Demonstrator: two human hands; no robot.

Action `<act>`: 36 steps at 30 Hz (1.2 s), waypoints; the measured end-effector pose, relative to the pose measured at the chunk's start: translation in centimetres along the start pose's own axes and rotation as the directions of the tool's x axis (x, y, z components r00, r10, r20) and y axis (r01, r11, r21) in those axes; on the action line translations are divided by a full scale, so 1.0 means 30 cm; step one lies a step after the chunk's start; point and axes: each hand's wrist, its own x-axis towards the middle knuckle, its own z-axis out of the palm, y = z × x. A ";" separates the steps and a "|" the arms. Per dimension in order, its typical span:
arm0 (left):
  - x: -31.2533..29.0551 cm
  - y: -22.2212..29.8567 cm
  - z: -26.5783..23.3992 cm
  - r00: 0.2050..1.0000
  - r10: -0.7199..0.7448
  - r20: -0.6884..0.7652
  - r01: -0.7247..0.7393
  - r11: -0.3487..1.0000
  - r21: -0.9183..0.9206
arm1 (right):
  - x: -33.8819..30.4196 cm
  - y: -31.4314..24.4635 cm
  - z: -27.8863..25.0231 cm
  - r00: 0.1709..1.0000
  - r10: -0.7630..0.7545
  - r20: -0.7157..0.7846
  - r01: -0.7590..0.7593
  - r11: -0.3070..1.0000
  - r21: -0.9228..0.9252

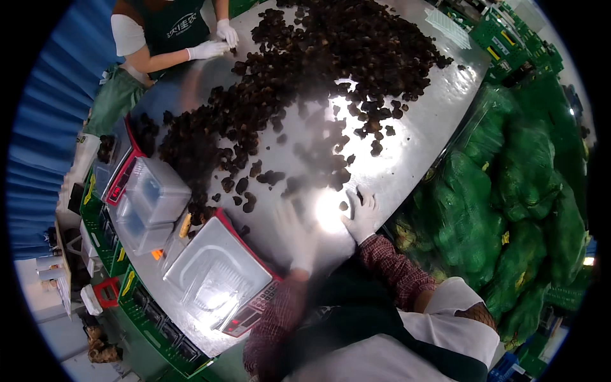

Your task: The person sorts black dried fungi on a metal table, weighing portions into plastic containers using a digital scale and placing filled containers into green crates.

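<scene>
Both my hands wear white gloves and are low over the shiny metal table [407,169]. My left hand [294,235] is smeared by motion, so its fingers cannot be made out. Close by on the right, my right hand [363,216] rests at the table's near edge with its thumb and fingers apart. A small dark piece [344,205] lies beside its thumb. Beyond my hands, dark brown mushroom-like pieces [344,51] spread in a large heap, with loose ones scattered toward me. Some pieces between the heap and my left hand look blurred.
Left of my left hand stands a red-edged scale [254,299] bearing a clear plastic tray [213,280]. Clear plastic boxes [156,191] are stacked beyond it, near a second scale [119,181]. Bulging green bags [471,216] line the right side. Across the table, a co-worker's gloved hands [209,49] touch the surface.
</scene>
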 end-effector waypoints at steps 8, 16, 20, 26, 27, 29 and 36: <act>0.244 0.005 0.123 0.989 0.149 0.016 -0.148 0.956 0.253 | 0.167 0.156 0.112 0.963 -0.267 -0.035 0.269 0.944 0.190; 0.383 0.047 0.142 0.972 0.210 0.106 -0.224 0.962 0.154 | 0.355 0.213 0.088 0.991 -0.133 -0.035 0.134 0.878 0.460; 0.478 0.057 0.124 0.951 0.249 0.183 -0.282 0.942 0.180 | 0.496 0.163 0.074 0.970 -0.245 -0.006 0.235 0.925 0.299; 0.620 0.096 0.095 0.929 0.262 0.261 -0.338 0.888 0.311 | 0.760 0.150 0.129 0.948 -0.318 0.027 0.310 0.937 0.162; 0.629 0.098 0.093 0.929 0.256 0.266 -0.335 0.889 0.314 | 0.783 0.137 0.138 0.930 -0.362 0.072 0.345 0.922 0.178; 0.637 0.095 0.102 0.915 0.256 0.313 -0.344 0.899 0.270 | 0.809 0.115 0.153 0.881 -0.445 0.160 0.410 0.887 0.213; 0.531 0.054 0.143 0.887 0.371 0.274 -0.410 0.906 0.102 | 0.690 0.145 0.114 0.755 -0.600 0.265 0.414 0.750 0.516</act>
